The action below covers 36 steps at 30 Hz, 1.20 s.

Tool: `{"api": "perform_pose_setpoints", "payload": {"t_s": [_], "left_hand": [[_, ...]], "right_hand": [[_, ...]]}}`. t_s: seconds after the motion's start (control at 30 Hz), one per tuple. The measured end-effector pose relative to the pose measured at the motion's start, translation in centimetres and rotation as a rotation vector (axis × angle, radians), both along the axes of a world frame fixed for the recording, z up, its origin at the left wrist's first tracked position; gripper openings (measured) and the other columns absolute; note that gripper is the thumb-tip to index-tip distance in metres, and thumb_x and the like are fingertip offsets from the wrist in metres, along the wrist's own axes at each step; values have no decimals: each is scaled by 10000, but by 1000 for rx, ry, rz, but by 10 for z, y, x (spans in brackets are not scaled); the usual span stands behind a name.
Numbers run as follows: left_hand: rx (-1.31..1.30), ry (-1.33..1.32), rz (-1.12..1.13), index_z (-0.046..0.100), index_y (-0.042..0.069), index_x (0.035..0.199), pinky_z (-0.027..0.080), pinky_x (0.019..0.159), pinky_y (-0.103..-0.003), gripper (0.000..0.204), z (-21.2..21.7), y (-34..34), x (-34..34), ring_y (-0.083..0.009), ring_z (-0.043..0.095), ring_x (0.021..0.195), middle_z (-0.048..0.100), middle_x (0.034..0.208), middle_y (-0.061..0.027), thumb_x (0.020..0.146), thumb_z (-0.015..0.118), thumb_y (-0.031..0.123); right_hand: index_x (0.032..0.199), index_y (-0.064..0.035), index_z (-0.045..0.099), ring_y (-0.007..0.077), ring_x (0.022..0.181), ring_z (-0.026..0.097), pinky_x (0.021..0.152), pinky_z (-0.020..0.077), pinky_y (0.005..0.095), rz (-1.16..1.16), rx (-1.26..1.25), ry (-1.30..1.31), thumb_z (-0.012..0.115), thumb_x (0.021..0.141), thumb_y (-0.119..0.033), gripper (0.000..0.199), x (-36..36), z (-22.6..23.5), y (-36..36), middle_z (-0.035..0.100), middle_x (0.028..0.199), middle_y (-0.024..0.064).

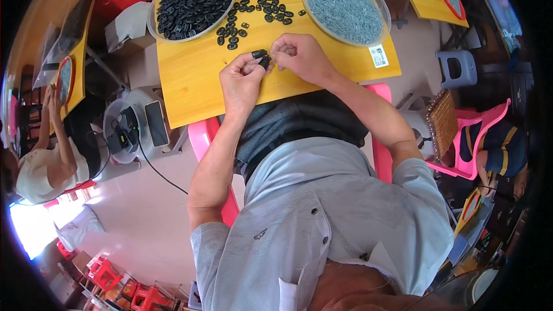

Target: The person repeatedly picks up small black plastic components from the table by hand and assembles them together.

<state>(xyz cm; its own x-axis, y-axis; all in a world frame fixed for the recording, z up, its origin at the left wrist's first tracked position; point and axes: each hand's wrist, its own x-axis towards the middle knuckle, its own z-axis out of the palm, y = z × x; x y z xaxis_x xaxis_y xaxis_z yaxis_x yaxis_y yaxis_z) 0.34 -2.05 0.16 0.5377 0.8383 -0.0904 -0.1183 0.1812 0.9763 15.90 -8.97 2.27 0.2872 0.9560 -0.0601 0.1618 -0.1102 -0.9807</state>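
My left hand (243, 80) is over the yellow table (193, 89), black covers on its thumb and forefinger. Those two fingertips pinch a small black plastic piece, mostly hidden by the covers. Just to the right, my right hand (302, 57) has thumb and forefinger closed close to the piece; whatever they hold is too small to make out. Beyond my hands lie loose black oval pieces with holes (232, 31) and a second cluster of them (275, 8). A clear round tub (151, 23) at the far left is heaped with similar black pieces (196, 3).
At the far right another clear tub (387, 20) holds many thin silvery metal pins or screws (343, 8). A white printed label (378, 56) is on the table near its right edge. Other people sit at tables on both sides. A grey stool (457, 69) stands to the right.
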Motion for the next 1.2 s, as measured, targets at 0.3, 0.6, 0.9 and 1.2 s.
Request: {"api": "perform_pose_setpoints", "payload": {"t_s": [0.3,0.6,0.9,1.2], "left_hand": [[-185,-280,232,623,-81,1017,549,746,-271,160,-8,14,-6,-199,674,787,678,934,-140,866,572,-92],[-226,-329,278,622,-91,1005,550,765,-274,168,-4,15,-10,-191,675,784,678,941,-136,856,545,-94],[-191,-260,225,614,-89,1016,553,751,-264,174,2,12,-8,-155,655,755,685,918,-128,849,567,-99],[-42,-57,84,623,-75,1014,555,742,-260,162,-1,11,-2,-115,643,716,694,884,-113,857,581,-90]], "right_hand": [[909,-23,677,148,723,643,647,488,300,-56,198,-500,659,857,-153,141,17,9,55,656,795,62],[896,-33,691,295,843,639,776,493,425,55,10,-948,636,815,-211,203,-3,-1,85,658,865,107],[900,9,648,213,748,672,683,527,316,174,10,-622,642,813,-53,107,12,9,30,658,847,106],[1052,33,569,169,796,684,724,556,270,71,18,388,601,886,-42,185,20,-3,15,641,897,107]]}}
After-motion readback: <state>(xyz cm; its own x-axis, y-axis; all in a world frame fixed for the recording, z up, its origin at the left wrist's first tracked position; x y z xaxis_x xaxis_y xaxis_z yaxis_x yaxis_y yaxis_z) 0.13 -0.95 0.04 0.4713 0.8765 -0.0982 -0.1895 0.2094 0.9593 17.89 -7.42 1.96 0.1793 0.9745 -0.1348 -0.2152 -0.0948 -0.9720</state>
